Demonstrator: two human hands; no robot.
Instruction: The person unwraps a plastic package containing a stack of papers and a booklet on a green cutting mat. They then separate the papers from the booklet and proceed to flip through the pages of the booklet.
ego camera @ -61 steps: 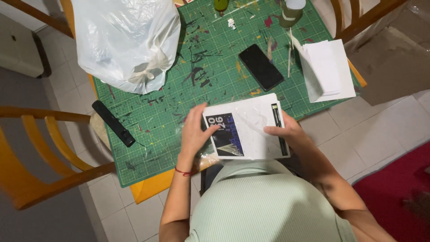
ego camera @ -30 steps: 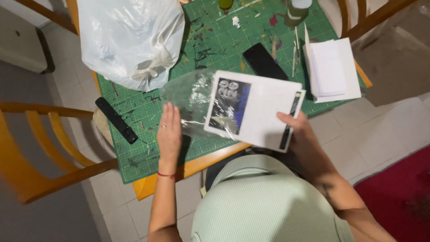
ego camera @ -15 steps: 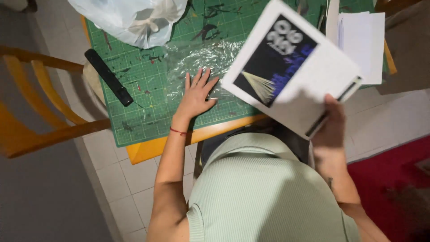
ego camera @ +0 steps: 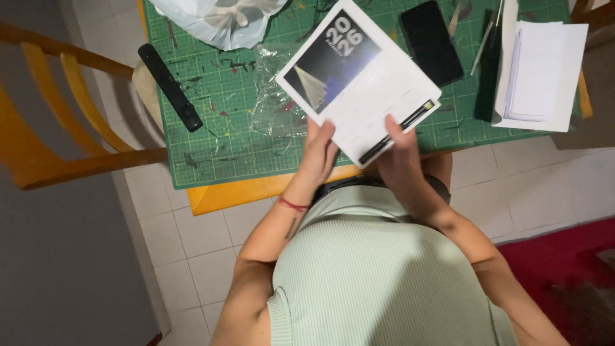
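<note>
A white calendar booklet (ego camera: 365, 80) with a dark cover picture and a black binding strip along one edge is held tilted above the green cutting mat (ego camera: 224, 122). My left hand (ego camera: 318, 150) grips its near left corner. My right hand (ego camera: 400, 154) grips the near edge by the binding strip. A crumpled clear plastic wrapper (ego camera: 272, 106) lies on the mat just left of the booklet.
A black phone (ego camera: 430, 41) lies beyond the booklet. Folded white papers (ego camera: 538, 74) sit at the right. A black bar-shaped tool (ego camera: 170, 86) lies at the mat's left edge, a white plastic bag (ego camera: 218, 19) behind it. An orange wooden chair (ego camera: 57, 128) stands left.
My left hand left the clear wrapper on the mat and took hold of the booklet's corner. The booklet came back down over the table edge, now held in both hands.
</note>
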